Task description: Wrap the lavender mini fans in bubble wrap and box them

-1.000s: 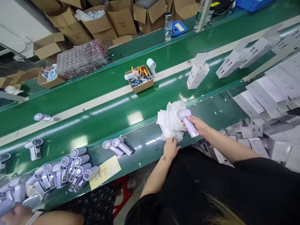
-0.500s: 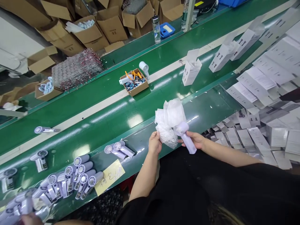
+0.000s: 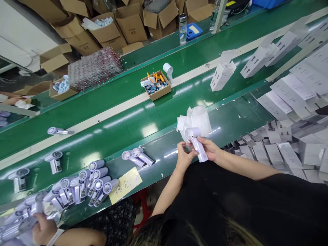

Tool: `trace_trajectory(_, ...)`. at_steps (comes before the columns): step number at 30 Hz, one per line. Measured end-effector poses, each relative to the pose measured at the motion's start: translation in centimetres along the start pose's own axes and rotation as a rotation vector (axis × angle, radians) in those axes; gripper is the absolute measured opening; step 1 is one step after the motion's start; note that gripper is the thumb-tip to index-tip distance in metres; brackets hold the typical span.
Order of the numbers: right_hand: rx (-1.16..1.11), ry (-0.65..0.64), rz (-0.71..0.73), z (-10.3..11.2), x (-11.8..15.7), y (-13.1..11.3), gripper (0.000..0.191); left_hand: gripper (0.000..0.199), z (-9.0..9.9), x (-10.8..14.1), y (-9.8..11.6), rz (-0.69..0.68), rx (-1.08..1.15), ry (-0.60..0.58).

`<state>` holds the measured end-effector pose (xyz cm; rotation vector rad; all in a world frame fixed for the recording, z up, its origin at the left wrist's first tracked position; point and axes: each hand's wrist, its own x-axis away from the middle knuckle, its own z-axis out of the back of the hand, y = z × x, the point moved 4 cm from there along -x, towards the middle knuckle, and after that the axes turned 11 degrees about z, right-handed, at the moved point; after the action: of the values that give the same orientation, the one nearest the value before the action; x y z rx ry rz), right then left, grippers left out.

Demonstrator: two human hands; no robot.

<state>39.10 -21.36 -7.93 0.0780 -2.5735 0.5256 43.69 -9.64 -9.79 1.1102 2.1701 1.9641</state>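
Note:
My right hand [image 3: 208,147] is wrapped round the handle of a light purple handheld fan [image 3: 199,147], whose round head points up and left. Against the fan's left side is my left hand [image 3: 185,153], its fingers bent, partly covering a white bubble-wrap bag [image 3: 182,123] behind the fan. Whether the fingers pinch the bag or the fan is too small to tell. More white bags [image 3: 201,119] lie on the bench edge just beyond. Two purple fans [image 3: 138,156] lie side by side to the left.
Many purple fans [image 3: 98,184] crowd the lower left beside a yellow paper [image 3: 125,184], where another person's hand [image 3: 44,229] touches them. A tool box [image 3: 160,92] and white cartons [image 3: 222,77] stand on the belt. Folded cartons [image 3: 284,99] fill the right.
The view has shifted, so the scene sits further right. My left hand has moved in from the bag to the fan's side. The other person's hand shows more fully among the fans.

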Motion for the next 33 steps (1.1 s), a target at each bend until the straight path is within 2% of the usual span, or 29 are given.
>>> trace_trajectory(2, -0.096, -0.071, -0.056, -1.1, 0.2, 0.6, 0.026, 0.054, -0.5, -0.2, 0.2, -0.006, 0.201, -0.089)
trace_trajectory(5, -0.146, -0.139, -0.127, -2.0, 0.5, 1.1, 0.028, 0.035, 0.1, -0.1, 1.2, -0.020, 0.359, -0.117)
trace_trajectory(8, -0.160, -0.170, -0.075, -2.2, 0.8, 0.2, 0.026, 0.030, 1.3, 0.5, 1.8, 0.062, 0.426, -0.143)
trace_trajectory(11, -0.173, -0.188, -0.022, -2.3, 1.2, -1.0, 0.028, 0.028, 2.1, 1.3, 2.1, 0.141, 0.492, -0.103)
trace_trajectory(16, -0.195, -0.205, -0.050, -3.1, 2.0, -0.1, 0.030, 0.033, 0.2, 1.9, 1.9, 0.209, 0.536, -0.162)
trace_trajectory(20, -0.168, -0.183, -0.053, -3.5, 2.5, 1.3, 0.029, 0.027, -0.5, 1.7, 1.8, 0.256, 0.552, -0.078)
trace_trajectory(22, -0.149, -0.152, -0.039, -3.2, 2.7, 1.3, 0.032, 0.027, -0.5, 1.6, 2.2, 0.266, 0.519, -0.074)
trace_trajectory(26, -0.165, -0.147, -0.038, -2.8, 3.3, 1.0, 0.035, 0.024, -1.0, 1.5, 3.2, 0.336, 0.431, -0.166)
trace_trajectory(28, -0.176, -0.169, -0.056, -2.8, 3.5, 1.3, 0.034, 0.020, -1.5, 1.5, 3.4, 0.358, 0.368, -0.176)
trace_trajectory(31, -0.183, -0.171, -0.056, -2.7, 3.8, 1.4, 0.030, 0.016, -1.7, 1.2, 3.6, 0.300, 0.304, -0.138)
trace_trajectory(33, -0.179, -0.134, 0.005, -1.9, 3.9, 0.2, 0.030, 0.017, -0.9, 0.8, 4.0, 0.201, 0.338, -0.055)
